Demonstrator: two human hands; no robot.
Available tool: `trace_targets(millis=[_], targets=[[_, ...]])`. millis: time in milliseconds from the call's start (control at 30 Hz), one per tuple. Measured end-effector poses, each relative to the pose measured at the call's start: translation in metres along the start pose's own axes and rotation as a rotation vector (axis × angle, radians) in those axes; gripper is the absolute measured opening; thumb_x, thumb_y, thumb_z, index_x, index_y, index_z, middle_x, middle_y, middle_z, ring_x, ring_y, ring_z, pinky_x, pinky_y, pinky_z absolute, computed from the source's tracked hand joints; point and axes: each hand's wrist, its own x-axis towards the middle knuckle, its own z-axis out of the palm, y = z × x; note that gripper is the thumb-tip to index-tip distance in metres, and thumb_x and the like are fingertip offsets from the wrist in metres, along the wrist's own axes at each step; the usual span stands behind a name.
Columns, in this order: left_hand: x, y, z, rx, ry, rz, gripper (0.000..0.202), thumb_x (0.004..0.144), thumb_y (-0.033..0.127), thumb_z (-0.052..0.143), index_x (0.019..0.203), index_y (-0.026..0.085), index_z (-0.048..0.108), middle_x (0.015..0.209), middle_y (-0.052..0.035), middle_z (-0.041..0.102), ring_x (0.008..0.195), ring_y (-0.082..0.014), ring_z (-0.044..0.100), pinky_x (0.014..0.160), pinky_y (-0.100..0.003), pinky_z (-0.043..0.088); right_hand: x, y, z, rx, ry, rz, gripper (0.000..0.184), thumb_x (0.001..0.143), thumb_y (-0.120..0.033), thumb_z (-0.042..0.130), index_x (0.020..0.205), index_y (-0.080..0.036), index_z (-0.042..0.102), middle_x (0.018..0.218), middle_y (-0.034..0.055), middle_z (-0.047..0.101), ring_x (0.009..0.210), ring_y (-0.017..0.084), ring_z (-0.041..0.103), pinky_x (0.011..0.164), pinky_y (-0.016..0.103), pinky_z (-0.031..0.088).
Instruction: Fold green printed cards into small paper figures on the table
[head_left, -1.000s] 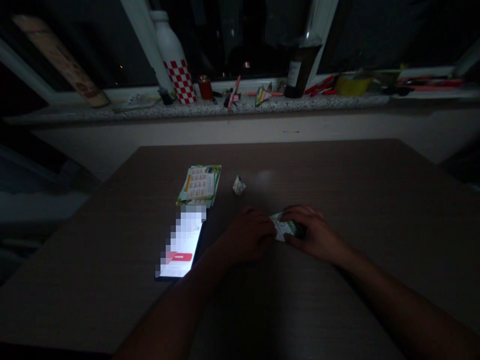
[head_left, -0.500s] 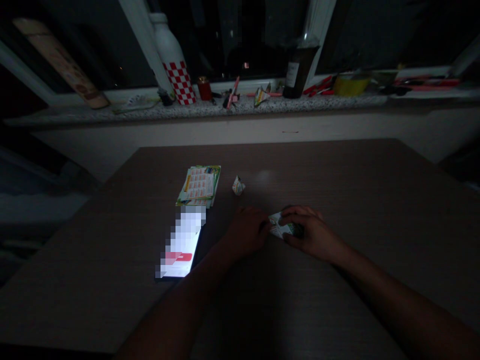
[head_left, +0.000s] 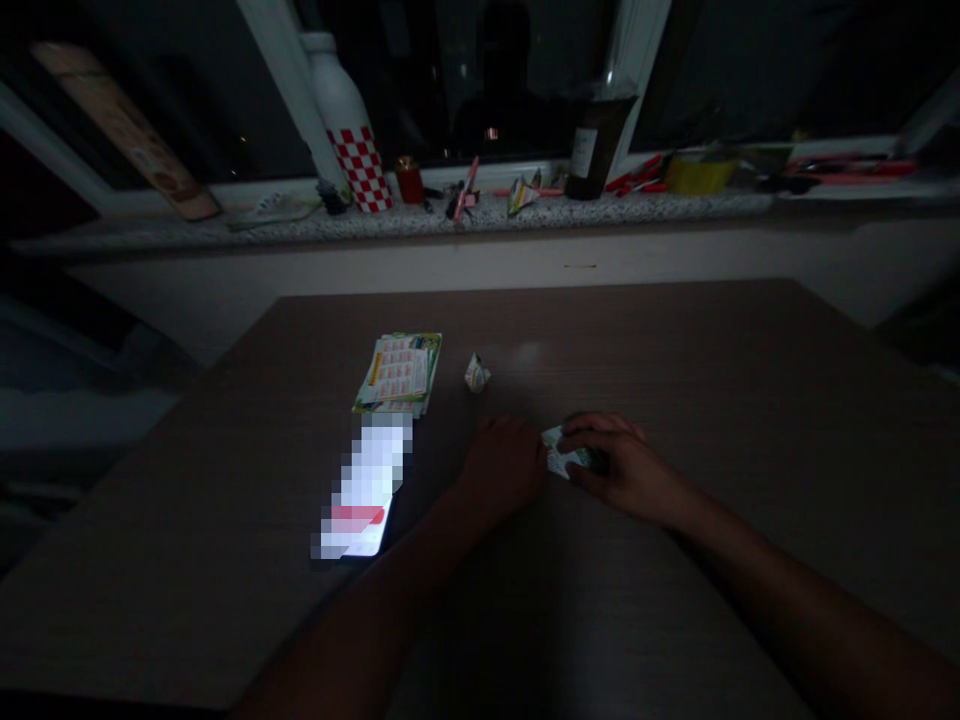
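Note:
A small piece of folded printed paper [head_left: 556, 462], white with green patches, lies low over the table between my two hands. My right hand [head_left: 622, 460] grips its right side, thumb below and fingers above, covering much of it. At the paper's left edge my left hand [head_left: 504, 465] is closed, its fingers curled down and its fingertips pressed there, partly hidden in the dark. Beyond my left hand stands a small folded paper shape [head_left: 476, 374]. To its left lies a stack of printed sheets [head_left: 397, 370] in white and green.
A lit phone [head_left: 367, 480] lies left of my left forearm on the brown table [head_left: 675, 350]. Along the granite sill [head_left: 300, 234] stand a white bottle with red checks [head_left: 360, 160], a red jar [head_left: 409, 180], a dark bottle [head_left: 592, 155] and a yellow bowl [head_left: 701, 173].
My left hand has turned slightly, its fingers curling over so the thumb no longer shows. The right hand and the paper have hardly moved.

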Motion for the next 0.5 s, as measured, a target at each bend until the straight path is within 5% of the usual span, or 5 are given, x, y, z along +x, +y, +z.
trace_targets(millis=[500], targets=[[0.0010,0.0019,-0.0007,0.036,-0.026,-0.008,0.022,0.090,0.028,0.041,0.090,0.014,0.058,0.092,-0.0110,0.064,0.087,-0.0258,0.058,0.077,-0.041,0.040,0.0007,-0.0012,-0.0007,0.042,0.003,0.014,0.018,0.074,-0.025,0.066,0.092,-0.026,0.069,0.108,0.0051,0.064,0.104,0.025,0.057,0.094,0.048,0.036]])
